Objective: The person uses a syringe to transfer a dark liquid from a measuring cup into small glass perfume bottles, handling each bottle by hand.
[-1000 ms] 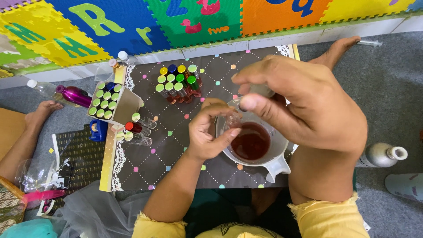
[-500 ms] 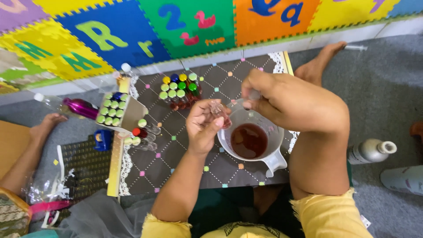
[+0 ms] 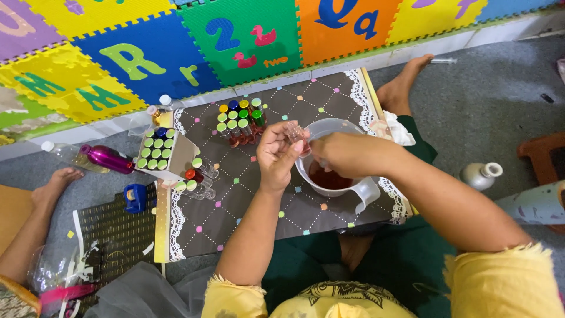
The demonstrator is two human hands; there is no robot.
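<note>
Foam puzzle tiles point(image 3: 176, 53) in bright colours line the wall above a dark quilted mat point(image 3: 235, 200) with lace edging, spread on grey carpet. On the mat's right half stands a clear plastic measuring jug point(image 3: 347, 182) holding dark red liquid, its spout toward the person's lap. Left of it a cluster of small capped vials point(image 3: 238, 121) with yellow, green and blue lids stands upright, and farther left an open cardboard box point(image 3: 158, 153) holds more green-capped vials, with a few loose ones lying beside it.

The left hand point(image 3: 281, 154) is curled shut around a small clear vial point(image 3: 296, 134), held roughly upright at the jug's left rim, mouth up. The right hand point(image 3: 347, 154) reaches over the jug, fingers closed just beside the vial; what it pinches is hidden. The vial lies directly left of the right hand, nearly touching, above the liquid's edge.

A pink metallic bottle point(image 3: 109, 158) lies off the mat to the left.
</note>
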